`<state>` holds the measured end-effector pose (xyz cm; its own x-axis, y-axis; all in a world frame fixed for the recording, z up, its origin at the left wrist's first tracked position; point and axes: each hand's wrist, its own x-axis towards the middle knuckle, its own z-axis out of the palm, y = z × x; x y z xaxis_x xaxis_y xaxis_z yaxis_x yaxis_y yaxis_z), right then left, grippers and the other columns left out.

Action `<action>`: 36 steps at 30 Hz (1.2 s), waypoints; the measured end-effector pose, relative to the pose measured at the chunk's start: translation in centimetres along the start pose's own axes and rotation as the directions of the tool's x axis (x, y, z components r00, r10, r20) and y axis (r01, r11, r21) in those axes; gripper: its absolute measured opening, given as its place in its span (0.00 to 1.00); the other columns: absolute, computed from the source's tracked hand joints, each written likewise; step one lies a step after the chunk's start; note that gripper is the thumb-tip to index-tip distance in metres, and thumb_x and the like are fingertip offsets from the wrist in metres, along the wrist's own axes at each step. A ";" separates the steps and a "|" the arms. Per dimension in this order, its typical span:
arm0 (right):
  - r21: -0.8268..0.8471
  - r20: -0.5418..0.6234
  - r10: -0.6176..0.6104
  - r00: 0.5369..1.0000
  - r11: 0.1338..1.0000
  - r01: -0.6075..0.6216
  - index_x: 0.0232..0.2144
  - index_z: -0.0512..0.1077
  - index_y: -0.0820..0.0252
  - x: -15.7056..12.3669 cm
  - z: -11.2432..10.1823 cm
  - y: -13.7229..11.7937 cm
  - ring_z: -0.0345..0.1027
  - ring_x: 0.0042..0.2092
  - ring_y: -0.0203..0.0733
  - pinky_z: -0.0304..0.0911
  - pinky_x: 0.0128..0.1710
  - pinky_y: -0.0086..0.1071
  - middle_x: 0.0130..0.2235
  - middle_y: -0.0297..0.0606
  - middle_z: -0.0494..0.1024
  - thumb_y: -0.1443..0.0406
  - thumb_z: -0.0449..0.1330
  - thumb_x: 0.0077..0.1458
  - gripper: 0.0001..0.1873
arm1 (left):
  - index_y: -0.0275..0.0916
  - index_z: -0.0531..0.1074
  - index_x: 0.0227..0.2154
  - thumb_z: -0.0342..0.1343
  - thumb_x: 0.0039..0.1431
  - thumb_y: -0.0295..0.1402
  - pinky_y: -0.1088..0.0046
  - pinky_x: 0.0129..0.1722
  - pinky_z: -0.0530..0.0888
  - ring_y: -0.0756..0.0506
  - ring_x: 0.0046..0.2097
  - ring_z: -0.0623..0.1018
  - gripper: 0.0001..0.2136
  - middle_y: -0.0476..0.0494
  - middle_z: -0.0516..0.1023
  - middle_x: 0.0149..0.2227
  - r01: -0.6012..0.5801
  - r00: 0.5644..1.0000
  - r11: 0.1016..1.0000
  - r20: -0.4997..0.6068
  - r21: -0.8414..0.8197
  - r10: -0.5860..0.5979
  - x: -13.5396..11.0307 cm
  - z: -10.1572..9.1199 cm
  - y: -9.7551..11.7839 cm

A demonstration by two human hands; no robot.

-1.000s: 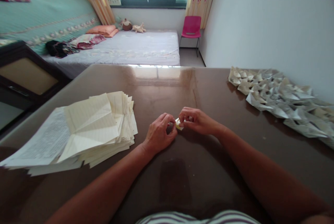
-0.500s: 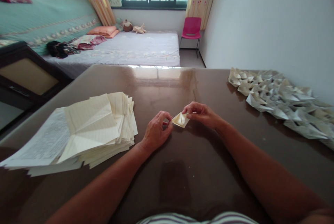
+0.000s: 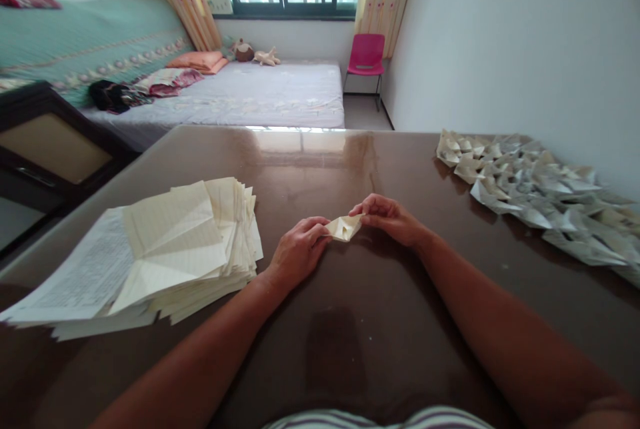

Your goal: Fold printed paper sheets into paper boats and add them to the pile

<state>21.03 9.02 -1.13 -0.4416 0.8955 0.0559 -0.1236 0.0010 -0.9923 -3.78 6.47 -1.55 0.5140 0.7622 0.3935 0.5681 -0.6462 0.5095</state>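
Note:
A small cream folded paper boat (image 3: 345, 229) is held just above the brown tabletop between both hands. My left hand (image 3: 302, 242) pinches its left tip, and my right hand (image 3: 384, 215) pinches the right tip. The boat's pointed middle fold faces up, with its two ends drawn outward. At the left lies a pile of cream and printed paper sheets (image 3: 175, 235), the top one marked by crossing creases. Rows of folded paper boats (image 3: 545, 182) stand together at the right.
The glossy brown table (image 3: 310, 175) fills the foreground. Past its far edge are a bed (image 3: 280, 92) and a pink chair (image 3: 367, 55) beside the wall. A dark cabinet (image 3: 55, 142) stands at the table's left.
My left fingers have closed on the paper's left tip. The piece has opened wider into a boat shape, its ends spread apart. The pile and the rows look unchanged.

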 end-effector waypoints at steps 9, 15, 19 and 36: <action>-0.505 0.066 0.026 0.997 0.863 0.011 0.36 0.69 0.60 0.0 0.9 -1.5 0.66 0.33 0.35 0.63 0.33 0.29 0.34 0.34 0.73 0.59 0.61 0.54 0.11 | 0.41 0.71 0.43 0.48 0.64 0.30 0.63 0.50 0.72 0.43 0.49 0.73 0.09 0.42 0.76 0.47 -0.177 0.981 0.959 0.117 0.222 0.154 -0.2 -0.1 0.9; -0.706 0.140 0.113 0.984 0.708 0.019 0.43 0.74 0.60 0.0 1.7 -1.6 0.67 0.32 0.37 0.61 0.33 0.29 0.33 0.35 0.76 0.62 0.60 0.53 0.14 | 0.40 0.72 0.44 0.49 0.64 0.29 0.60 0.52 0.70 0.40 0.52 0.72 0.10 0.42 0.74 0.51 -0.339 0.939 0.891 0.156 0.303 0.305 -0.6 -0.2 1.5; -0.809 0.119 0.208 0.971 0.587 -0.027 0.37 0.75 0.60 -0.1 2.1 -2.5 0.68 0.32 0.37 0.58 0.32 0.28 0.31 0.34 0.77 0.64 0.59 0.53 0.09 | 0.40 0.70 0.46 0.48 0.65 0.30 0.61 0.53 0.70 0.42 0.53 0.72 0.10 0.43 0.75 0.51 -0.321 0.943 0.910 0.177 0.262 0.281 -0.6 0.1 1.3; -0.906 0.305 0.006 0.952 0.309 0.288 0.40 0.75 0.53 -0.6 2.7 -4.4 0.63 0.47 0.43 0.56 0.46 0.35 0.42 0.37 0.75 0.67 0.61 0.55 0.09 | 0.41 0.70 0.43 0.44 0.67 0.32 0.68 0.48 0.72 0.46 0.47 0.73 0.10 0.43 0.74 0.49 -0.106 0.980 0.994 0.173 0.037 0.098 -0.5 0.1 1.1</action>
<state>19.43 7.26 3.48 -0.6921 0.7173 0.0807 0.6402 0.6616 -0.3904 -3.31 5.39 -1.26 0.6708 0.6769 0.3028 0.5339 -0.7243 0.4363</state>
